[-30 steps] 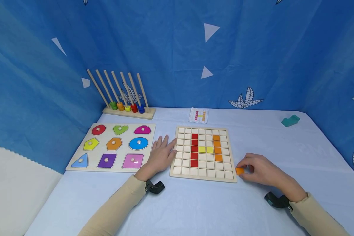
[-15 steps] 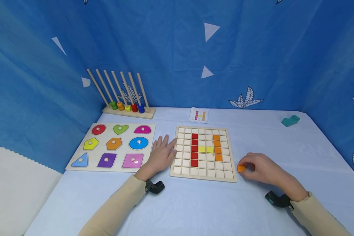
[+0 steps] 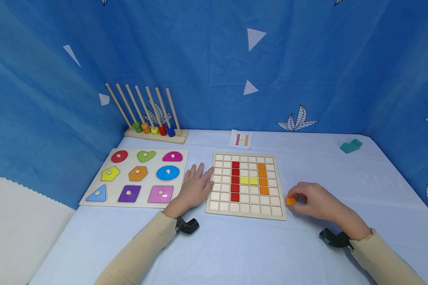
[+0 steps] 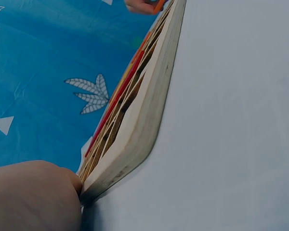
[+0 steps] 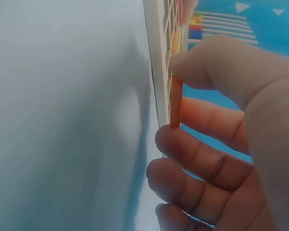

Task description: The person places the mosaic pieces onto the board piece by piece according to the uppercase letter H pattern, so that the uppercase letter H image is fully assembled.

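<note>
A wooden grid board [image 3: 245, 215] lies in the middle of the head view. On it are a column of red tiles [image 3: 235, 181], two yellow tiles [image 3: 249, 180] and a shorter column of orange tiles [image 3: 262, 179]. My right hand [image 3: 315, 201] pinches another orange tile [image 5: 176, 101] between thumb and fingers, just off the board's right edge. In the right wrist view the tile stands on edge beside the board's side. My left hand [image 3: 197, 187] lies with fingers spread, fingertips at the board's left edge. Part of it also shows in the left wrist view.
A small pattern card [image 3: 240, 139] lies behind the board. To the left is a knobbed shape puzzle [image 3: 142, 190], with a peg stand with coloured rings [image 3: 157, 136] behind it. A teal object [image 3: 351, 146] sits at the back right. Blue cloth [image 3: 207, 71] hangs behind.
My right hand has shifted slightly toward the back of the table with the pinched orange tile, which has turned a little. My left hand and the board have stayed put.
</note>
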A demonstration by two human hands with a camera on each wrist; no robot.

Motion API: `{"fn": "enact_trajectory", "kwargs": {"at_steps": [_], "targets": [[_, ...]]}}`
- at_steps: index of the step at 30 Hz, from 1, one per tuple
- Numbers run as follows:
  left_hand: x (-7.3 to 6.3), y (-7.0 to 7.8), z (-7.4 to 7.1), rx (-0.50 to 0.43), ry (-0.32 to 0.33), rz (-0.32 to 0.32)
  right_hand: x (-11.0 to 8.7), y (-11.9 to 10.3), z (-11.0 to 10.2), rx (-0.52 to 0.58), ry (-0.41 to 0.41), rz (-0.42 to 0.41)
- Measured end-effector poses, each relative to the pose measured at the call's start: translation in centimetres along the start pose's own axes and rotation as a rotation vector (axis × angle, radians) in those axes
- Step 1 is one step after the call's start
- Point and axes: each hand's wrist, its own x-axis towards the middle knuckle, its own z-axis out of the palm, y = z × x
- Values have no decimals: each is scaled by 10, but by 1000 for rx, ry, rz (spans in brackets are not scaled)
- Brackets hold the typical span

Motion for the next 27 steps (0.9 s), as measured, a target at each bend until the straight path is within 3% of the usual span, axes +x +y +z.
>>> {"fn": "enact_trajectory", "kwargs": {"at_steps": [27], "targets": [[0, 0, 0, -4, 5, 11, 26, -23, 4, 14, -35, -68]]}}
